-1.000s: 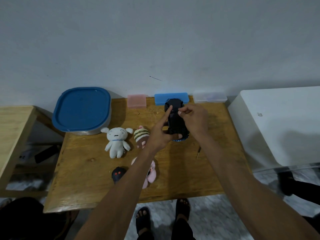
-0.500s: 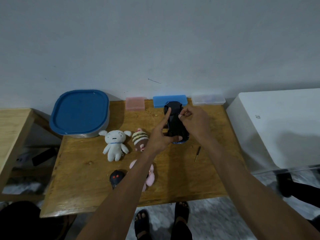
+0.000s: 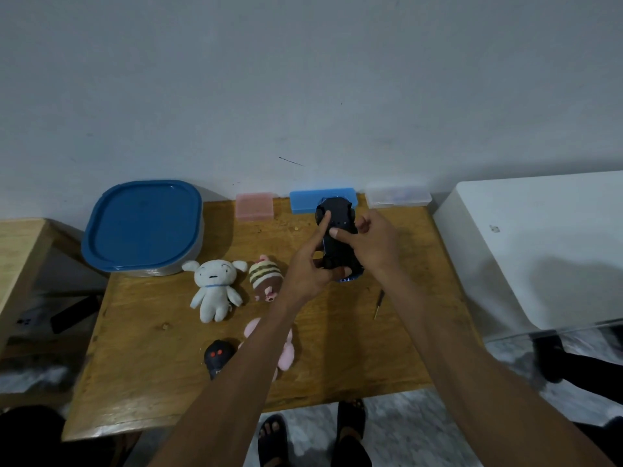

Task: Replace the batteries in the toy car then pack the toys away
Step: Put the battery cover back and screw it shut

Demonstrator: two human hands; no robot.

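A wooden bench (image 3: pixel 337 348) stands against a pale wall, with a white appliance-like box (image 3: pixel 539 251) just to its right. At the bench's far left corner sits a large container with a blue lid (image 3: pixel 141 224), its edge hanging past the bench. Along the wall edge lie three small cases: a pink case (image 3: pixel 254 206), a blue case (image 3: pixel 310 200) and a clear case (image 3: pixel 397 197).

The toy car (image 3: pixel 337 244) is held above the far middle of the bench, underside up, nose toward the wall. Its base is black and glossy with small moulded details, and a strip of blue body shows at the near end. The left hand (image 3: pixel 308 267) grips the car from the left and below, thumb at the near end, with its forefinger stretched along the underside. The right hand (image 3: pixel 374 244) has its fingers curled and its thumb pressed onto the middle of the underside.

On the bench, a white plush (image 3: pixel 215 288) lies face up, a striped plush (image 3: pixel 266 278) just beside it. A pink plush (image 3: pixel 286 348) lies partly under the left forearm, and a black plush with red eyes (image 3: pixel 217 357) sits near the front edge. A thin screwdriver (image 3: pixel 378 304) lies to the right of the arms.
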